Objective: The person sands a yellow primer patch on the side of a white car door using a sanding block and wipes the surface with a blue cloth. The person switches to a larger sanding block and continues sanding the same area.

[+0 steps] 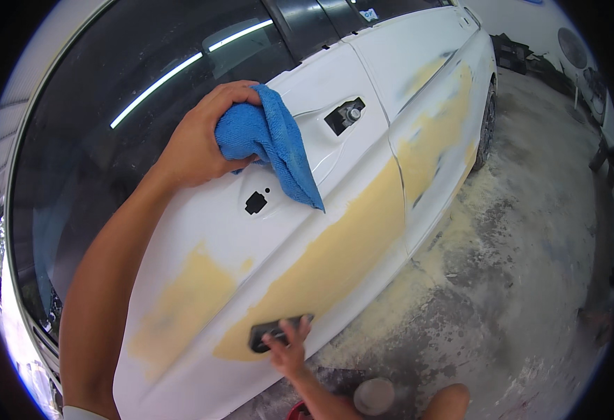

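My left hand (205, 140) grips a folded blue cloth (272, 147) against the white car door (335, 161), just above a black-edged cut-out (255, 203). My right hand (289, 346), slightly blurred, has its fingers on a black sanding block (265, 336) lying on a long yellow filler patch (342, 245) on the lower door. Another yellow patch (188, 294) is left of it. A handle recess (342, 117) with a metal cylinder sits right of the cloth.
The dark side window (90, 175) runs along the left. Below the door is a dusty concrete floor (517, 245) with a red container (296, 413) and a grey round object (373, 395). A wheel (487, 119), a fan (573, 49) and dark items (513, 56) stand farther back.
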Motion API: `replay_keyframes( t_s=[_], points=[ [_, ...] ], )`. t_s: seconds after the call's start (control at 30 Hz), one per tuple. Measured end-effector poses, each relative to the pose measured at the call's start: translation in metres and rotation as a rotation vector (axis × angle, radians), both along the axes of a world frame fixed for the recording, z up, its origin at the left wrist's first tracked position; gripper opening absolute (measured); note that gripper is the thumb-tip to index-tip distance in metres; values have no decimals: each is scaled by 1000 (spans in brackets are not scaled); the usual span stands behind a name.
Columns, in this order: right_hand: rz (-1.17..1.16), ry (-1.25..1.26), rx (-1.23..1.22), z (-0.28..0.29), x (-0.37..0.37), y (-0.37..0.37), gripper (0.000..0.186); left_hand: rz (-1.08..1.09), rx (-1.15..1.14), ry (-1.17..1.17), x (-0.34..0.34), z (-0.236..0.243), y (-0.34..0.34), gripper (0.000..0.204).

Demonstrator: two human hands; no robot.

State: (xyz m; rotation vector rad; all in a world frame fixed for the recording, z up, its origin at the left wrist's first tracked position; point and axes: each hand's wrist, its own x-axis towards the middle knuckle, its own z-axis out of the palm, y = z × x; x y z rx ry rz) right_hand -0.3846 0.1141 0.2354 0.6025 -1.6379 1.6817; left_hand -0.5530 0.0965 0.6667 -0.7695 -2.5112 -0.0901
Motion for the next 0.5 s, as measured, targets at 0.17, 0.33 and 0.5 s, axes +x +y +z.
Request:
replay_keyframes(
  t_s=[0.17,0.33,0.5],
  points=[
    [-174,-191,-319,13,-246,179,49,10,34,-10,2,0,3,83],
    [-154,-141,-82,10,-124,92,52,15,26,-26,3,3,4,83],
    [-42,52,-20,21,-6,10,51,28,13,-32,3,4,4,83]
  ],
)
